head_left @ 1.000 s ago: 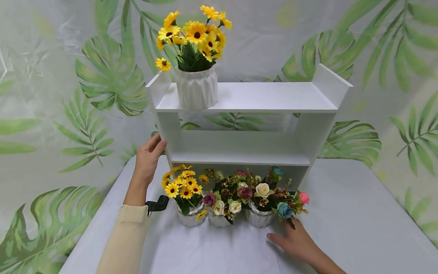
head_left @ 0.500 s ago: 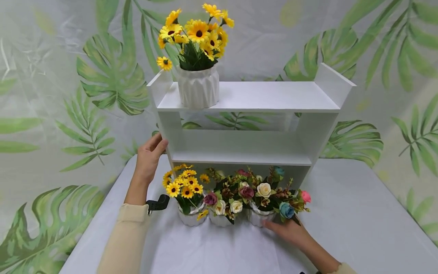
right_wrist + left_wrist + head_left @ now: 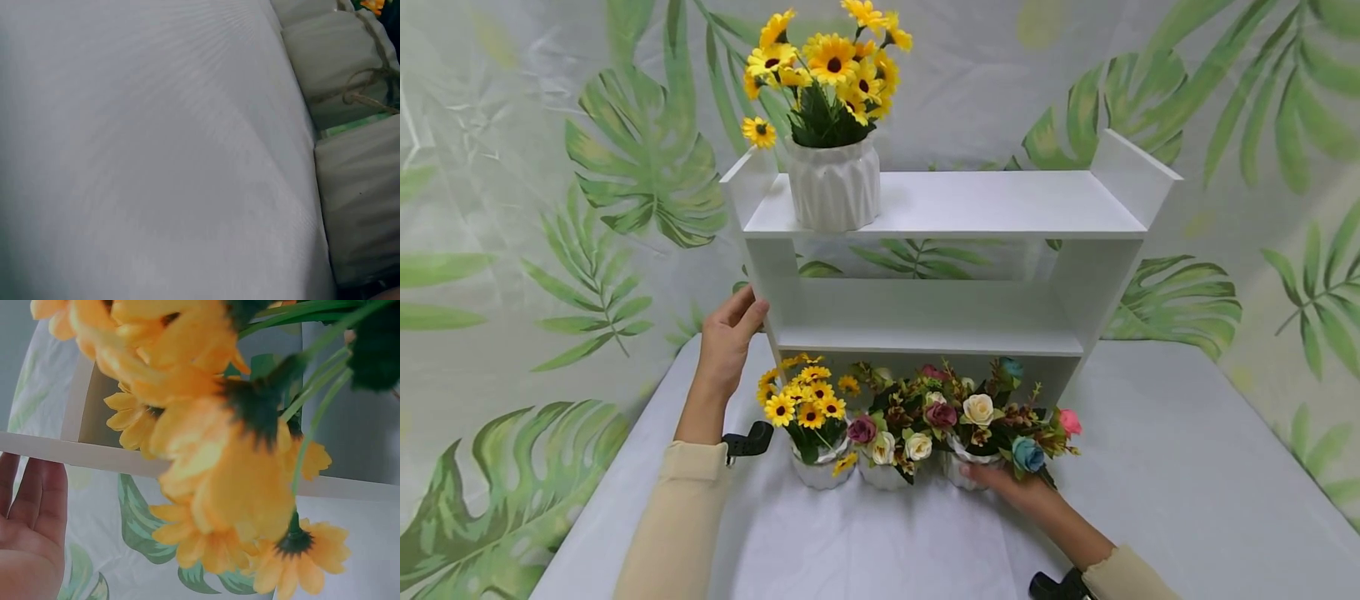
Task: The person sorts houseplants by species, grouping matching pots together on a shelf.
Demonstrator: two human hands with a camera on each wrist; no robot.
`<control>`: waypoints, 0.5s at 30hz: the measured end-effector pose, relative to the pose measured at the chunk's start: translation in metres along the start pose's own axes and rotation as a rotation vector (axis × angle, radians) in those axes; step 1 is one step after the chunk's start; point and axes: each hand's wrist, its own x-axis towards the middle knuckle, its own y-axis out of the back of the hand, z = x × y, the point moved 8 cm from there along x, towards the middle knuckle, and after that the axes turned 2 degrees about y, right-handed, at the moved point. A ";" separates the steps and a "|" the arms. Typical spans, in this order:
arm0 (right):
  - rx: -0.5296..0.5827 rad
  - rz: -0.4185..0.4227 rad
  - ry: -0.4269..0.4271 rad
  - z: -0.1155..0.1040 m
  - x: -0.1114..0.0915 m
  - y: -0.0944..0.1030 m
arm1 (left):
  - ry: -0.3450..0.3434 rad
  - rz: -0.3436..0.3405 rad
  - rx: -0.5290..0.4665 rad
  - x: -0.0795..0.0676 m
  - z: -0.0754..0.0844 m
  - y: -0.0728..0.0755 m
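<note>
My left hand (image 3: pixel 724 343) touches the outer left side of the white shelf unit (image 3: pixel 970 317); its fingers (image 3: pixel 51 497) lie nearly straight against the board in the left wrist view. On the table, my right hand (image 3: pixel 1028 493) holds the right-hand white flowerpot (image 3: pixel 958 468) low on its side, thumb in front, the other fingers hidden under the flowers. That pot bears cream, blue and pink roses (image 3: pixel 977 410). Beside it stand a middle pot of roses (image 3: pixel 880 477) and a left pot of yellow daisies (image 3: pixel 820 473).
Another white pot (image 3: pixel 835 190) of yellow daisies stands on the top board at the left. White cloth (image 3: pixel 880 550) covers the table. A leaf-patterned backdrop (image 3: pixel 550 167) hangs behind. Twine (image 3: pixel 362 94) is tied round one pot in the right wrist view.
My right hand has moved left and inward from beside the right-hand rose pot, and its thumb has come onto the pot's front. My left hand stays at the shelf's side.
</note>
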 end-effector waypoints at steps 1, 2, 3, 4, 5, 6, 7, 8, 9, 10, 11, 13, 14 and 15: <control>-0.014 0.034 -0.001 -0.001 0.002 0.001 | -0.002 0.000 0.002 0.000 0.001 0.000; -0.026 0.064 0.008 -0.002 0.003 0.003 | -0.002 0.000 0.001 0.001 0.001 0.000; -0.024 0.070 0.011 -0.002 0.004 0.004 | -0.004 0.000 -0.001 0.001 0.002 0.000; -0.019 0.073 0.009 -0.002 0.004 0.004 | -0.006 0.000 -0.002 0.001 0.002 0.000; -0.014 0.070 0.004 -0.002 0.004 0.004 | -0.008 0.001 -0.002 0.002 0.003 0.000; -0.010 0.065 -0.003 -0.002 0.005 0.004 | -0.009 0.003 -0.002 0.002 0.003 0.000; -0.007 0.056 -0.014 -0.001 0.005 0.004 | -0.008 0.004 0.000 0.002 0.004 0.000; 0.006 0.040 -0.022 -0.001 0.006 0.003 | -0.009 0.005 0.002 0.003 0.005 0.000; 0.020 0.022 -0.027 -0.001 0.006 0.002 | -0.009 0.007 0.005 0.003 0.005 0.000; 0.025 0.005 -0.036 -0.001 0.006 0.001 | -0.008 0.007 0.006 0.003 0.005 0.000; 0.029 -0.013 -0.042 0.000 0.006 0.000 | -0.005 0.008 0.009 0.004 0.005 0.000; 0.040 -0.032 -0.046 -0.001 0.007 -0.001 | 0.001 0.011 0.016 0.004 0.005 0.001; 0.027 -0.039 -0.073 0.001 0.006 -0.001 | 0.003 0.013 0.016 0.005 0.005 0.001; 0.009 -0.039 -0.104 0.002 0.004 0.000 | 0.004 0.016 0.020 0.005 0.005 0.001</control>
